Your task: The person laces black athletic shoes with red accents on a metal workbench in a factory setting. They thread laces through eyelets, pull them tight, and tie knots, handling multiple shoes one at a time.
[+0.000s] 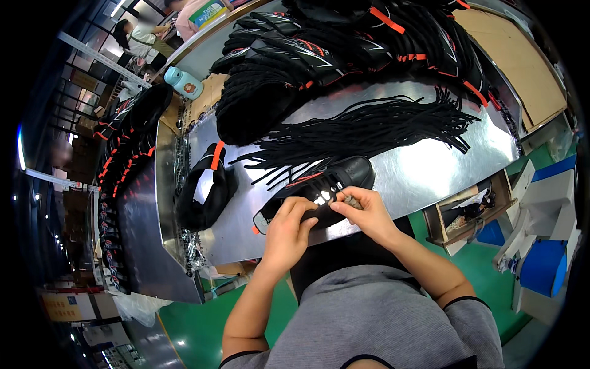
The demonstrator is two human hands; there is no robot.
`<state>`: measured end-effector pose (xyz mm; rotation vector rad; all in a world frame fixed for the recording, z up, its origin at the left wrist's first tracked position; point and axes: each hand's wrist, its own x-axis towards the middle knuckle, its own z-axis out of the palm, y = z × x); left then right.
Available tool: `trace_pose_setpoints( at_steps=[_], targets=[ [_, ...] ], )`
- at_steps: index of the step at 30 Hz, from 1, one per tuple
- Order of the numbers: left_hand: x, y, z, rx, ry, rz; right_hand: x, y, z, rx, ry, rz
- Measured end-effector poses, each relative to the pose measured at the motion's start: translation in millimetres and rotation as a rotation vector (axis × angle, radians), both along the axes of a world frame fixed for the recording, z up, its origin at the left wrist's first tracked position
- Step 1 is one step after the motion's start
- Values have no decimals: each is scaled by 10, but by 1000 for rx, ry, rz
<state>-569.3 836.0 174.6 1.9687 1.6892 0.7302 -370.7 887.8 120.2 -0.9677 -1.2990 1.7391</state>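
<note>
A black shoe upper [357,173] with red trim lies on the metal table in front of me. My left hand [286,233] grips its near side, thumb and fingers closed on the edge. In a pinch over the lace holes, my right hand [371,215] holds a small thin tool [352,202] with a greyish handle; its tip is hard to make out. Just beyond the upper lies a loose bundle of black shoelaces [369,126]. Another black upper [212,200] with an orange pull tab stands left of my hands.
Stacked black uppers [313,58] line the table's [424,160] far side. More uppers [132,132] form a long row on the left conveyor [138,227]. A light-blue bottle [184,83] stands at the back left. An open drawer [470,212] is at right. Two people work far left.
</note>
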Motion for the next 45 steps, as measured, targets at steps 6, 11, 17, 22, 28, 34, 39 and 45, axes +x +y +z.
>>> trace_pose_setpoints(
  at_steps=[6, 11, 17, 22, 28, 34, 39, 45],
  targets=[
    [59, 18, 119, -41, 32, 0, -79, 32, 28, 310, -129, -63],
    [161, 0, -89, 118, 121, 150, -99, 19, 3, 251, -135, -41],
    [171, 28, -121, 168, 133, 163, 121, -189, 159, 250, -303, 89],
    [178, 34, -126, 171, 116, 161, 141, -208, 156, 236, -352, 137],
    [104, 32, -226, 264, 66, -5, 88, -120, 126, 194, -253, 160],
    [209, -65, -269, 392, 150, -169, -39, -13, 168, -122, -225, 239],
    [216, -95, -211, 307, 85, -82, 377, 187, 459, 262, -633, 449],
    [32, 72, 43, -416, -245, -60, 169, 632, 218, 481, -374, 25]
  ],
)
